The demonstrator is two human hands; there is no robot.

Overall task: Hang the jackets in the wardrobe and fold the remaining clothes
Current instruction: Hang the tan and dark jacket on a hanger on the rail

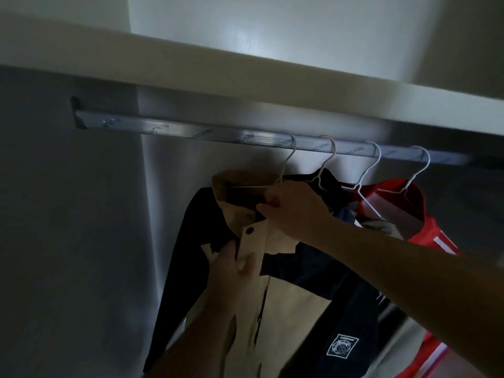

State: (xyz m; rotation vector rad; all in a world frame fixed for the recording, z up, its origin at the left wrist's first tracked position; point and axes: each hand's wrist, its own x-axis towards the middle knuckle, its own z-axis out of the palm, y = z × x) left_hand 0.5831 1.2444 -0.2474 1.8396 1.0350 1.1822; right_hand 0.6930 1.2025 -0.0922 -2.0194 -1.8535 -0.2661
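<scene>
Home wardrobe, hanging rail point(218, 133) (metal), jackets point(286, 268) on hangers point(368, 170)

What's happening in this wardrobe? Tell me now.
A person is hanging a beige and navy jacket. Its hanger already hooks over the rail. The right hand grips the collar by the hanger, and the left hand holds the jacket's front lower down. A dark jacket and a red jacket hang to the right.

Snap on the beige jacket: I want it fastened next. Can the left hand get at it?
Probably yes: the left hand holds the jacket below the snap, with nothing between; the right hand grips higher, by the collar.
</scene>
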